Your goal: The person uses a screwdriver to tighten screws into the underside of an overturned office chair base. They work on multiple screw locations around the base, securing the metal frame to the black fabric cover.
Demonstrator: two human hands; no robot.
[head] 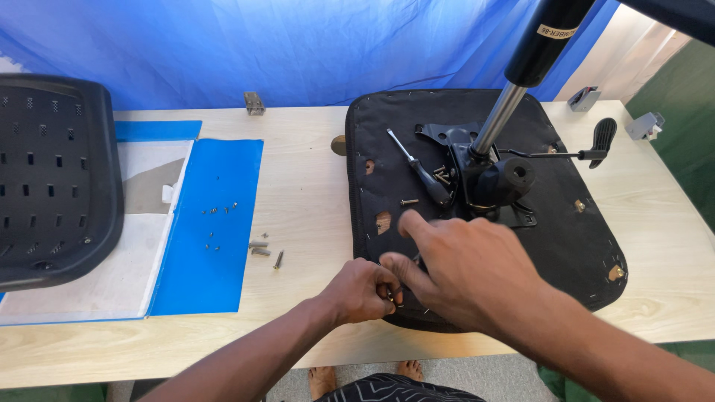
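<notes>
My left hand point(363, 292) pinches a small fastener, fingers clenched; right hand point(465, 268) steadies it at seat cushion point(566, 238) edge, grip unclear.

Bright, even daylight through the blue tarp point(298, 45); soft shadows, hands slightly motion-blurred

Black backrest point(52, 179), blue sheet point(212, 223), loose screws point(261, 249)

Pale wooden table point(305, 186), upturned black seat cushion point(573, 246) toward its right end; blue sheet point(216, 216) toward the left end, small screws point(216, 223) on it; black perforated chair back point(52, 179) at the left edge; loose bolts point(264, 251) mid-table; metal bracket point(254, 103) at the far edge
</notes>
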